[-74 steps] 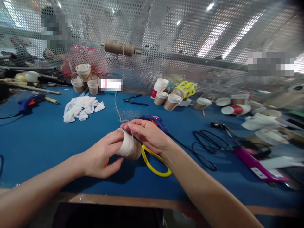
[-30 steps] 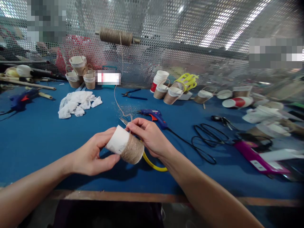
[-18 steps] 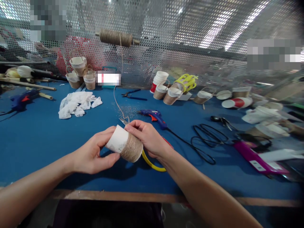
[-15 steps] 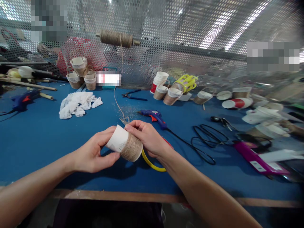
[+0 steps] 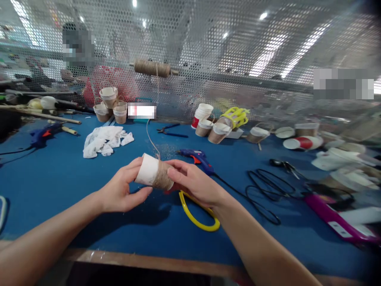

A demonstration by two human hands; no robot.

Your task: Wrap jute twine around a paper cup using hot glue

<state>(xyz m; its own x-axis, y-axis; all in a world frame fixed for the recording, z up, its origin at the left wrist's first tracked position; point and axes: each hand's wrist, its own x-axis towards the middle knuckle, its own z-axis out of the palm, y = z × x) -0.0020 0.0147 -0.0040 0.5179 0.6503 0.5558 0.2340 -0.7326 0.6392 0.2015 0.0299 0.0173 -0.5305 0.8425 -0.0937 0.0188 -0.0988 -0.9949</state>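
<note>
Between my two hands a white paper cup (image 5: 149, 170) is held tilted on its side, its right half wound with jute twine (image 5: 162, 176). My left hand (image 5: 123, 186) grips the white end, thumb below and fingers behind. My right hand (image 5: 190, 180) closes round the wound end, its thumb lying on the twine. A strand of twine (image 5: 153, 143) runs from the cup up to the twine spool (image 5: 152, 68) on the mesh. Scissors with a yellow handle (image 5: 198, 222) lie under my right hand; their blades are hidden.
A blue glue gun (image 5: 196, 157) lies just behind my hands, its black cord trailing right to a purple power strip (image 5: 330, 222). Pliers (image 5: 174, 131), crumpled white scraps (image 5: 104, 140), wrapped cups (image 5: 218, 132) and a second glue gun (image 5: 44, 135) sit around the blue table (image 5: 53, 178).
My right hand has shifted from the cup's upper edge by the strand to wrap round its wound part. More of the yellow scissor handle shows. The camera view has tilted up slightly.
</note>
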